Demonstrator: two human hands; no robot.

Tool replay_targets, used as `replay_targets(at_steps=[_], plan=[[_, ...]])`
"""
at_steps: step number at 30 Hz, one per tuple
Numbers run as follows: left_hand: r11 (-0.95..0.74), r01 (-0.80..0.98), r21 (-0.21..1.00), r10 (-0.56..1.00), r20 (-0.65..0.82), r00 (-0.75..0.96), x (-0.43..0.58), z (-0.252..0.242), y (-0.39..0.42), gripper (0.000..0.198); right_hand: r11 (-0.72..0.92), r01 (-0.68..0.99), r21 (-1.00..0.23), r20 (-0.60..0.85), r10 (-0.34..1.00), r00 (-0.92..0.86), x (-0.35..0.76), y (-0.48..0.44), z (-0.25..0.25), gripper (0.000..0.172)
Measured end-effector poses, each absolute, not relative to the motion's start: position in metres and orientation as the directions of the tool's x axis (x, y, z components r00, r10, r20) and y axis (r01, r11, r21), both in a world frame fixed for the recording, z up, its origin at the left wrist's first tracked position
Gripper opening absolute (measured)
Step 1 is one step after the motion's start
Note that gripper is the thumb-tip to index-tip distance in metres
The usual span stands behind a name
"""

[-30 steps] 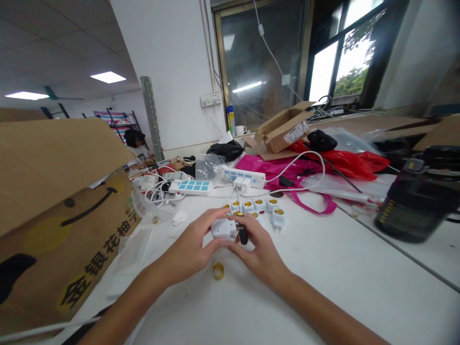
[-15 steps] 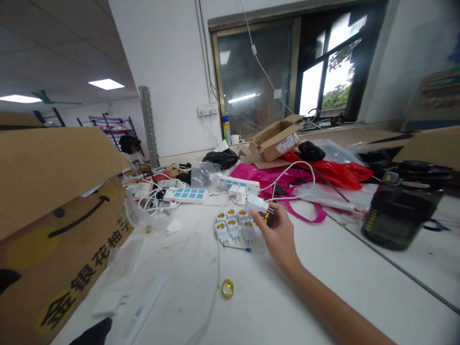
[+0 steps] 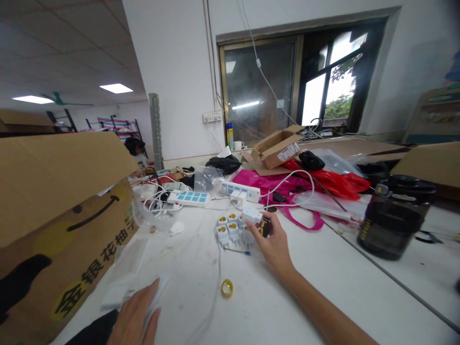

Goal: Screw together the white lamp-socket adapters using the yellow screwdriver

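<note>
My right hand is closed on a white plug-in lamp holder, held tilted above the table. A small black-and-yellow object shows at the same fingers; its kind is unclear. Just below and left stand several white lamp holders with gold-coloured insides, partly hidden by the hand. A thin screwdriver-like tool with a blue end lies in front of them. At the lower left, my left hand reaches over a white flat strip, thumb apart from its fingers. Whether it touches the strip is hard to see.
A gold ring lies on the white table. Power strips and tangled cables sit behind the lamp holders. A large cardboard box stands at left, a dark bottle at right. Pink and red bags lie farther back.
My left hand has come into view at the lower left, over the white strip. My right hand still holds the lamp holder, now slightly lower. The view has shifted a little.
</note>
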State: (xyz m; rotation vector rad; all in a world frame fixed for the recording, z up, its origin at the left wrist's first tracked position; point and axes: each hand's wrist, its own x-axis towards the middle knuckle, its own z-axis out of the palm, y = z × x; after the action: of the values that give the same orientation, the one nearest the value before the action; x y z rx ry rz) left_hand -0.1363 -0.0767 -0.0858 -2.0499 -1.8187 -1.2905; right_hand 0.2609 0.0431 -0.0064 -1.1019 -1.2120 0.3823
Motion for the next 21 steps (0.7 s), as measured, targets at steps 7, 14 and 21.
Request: replay_targets(at_steps=[7,14,21], plan=[[-0.126,0.890,0.438,0.850,0.510,-0.130,-0.160,-0.086,-0.069,0.048,0.471,0.311,-0.825,0.560,0.749,0.354,0.262,0.045,-0.011,0.050],[-0.005,0.778,0.628,0.899,0.343,-0.272,-0.152,-0.042,-0.065,0.048,0.462,0.313,-0.829,0.553,0.756,0.350,0.262,0.048,-0.013,0.050],[0.030,0.329,0.944,0.891,0.124,-0.436,-0.162,0.031,-0.057,0.069,0.454,0.308,-0.836,0.544,0.759,0.358,0.263,0.050,-0.017,0.055]])
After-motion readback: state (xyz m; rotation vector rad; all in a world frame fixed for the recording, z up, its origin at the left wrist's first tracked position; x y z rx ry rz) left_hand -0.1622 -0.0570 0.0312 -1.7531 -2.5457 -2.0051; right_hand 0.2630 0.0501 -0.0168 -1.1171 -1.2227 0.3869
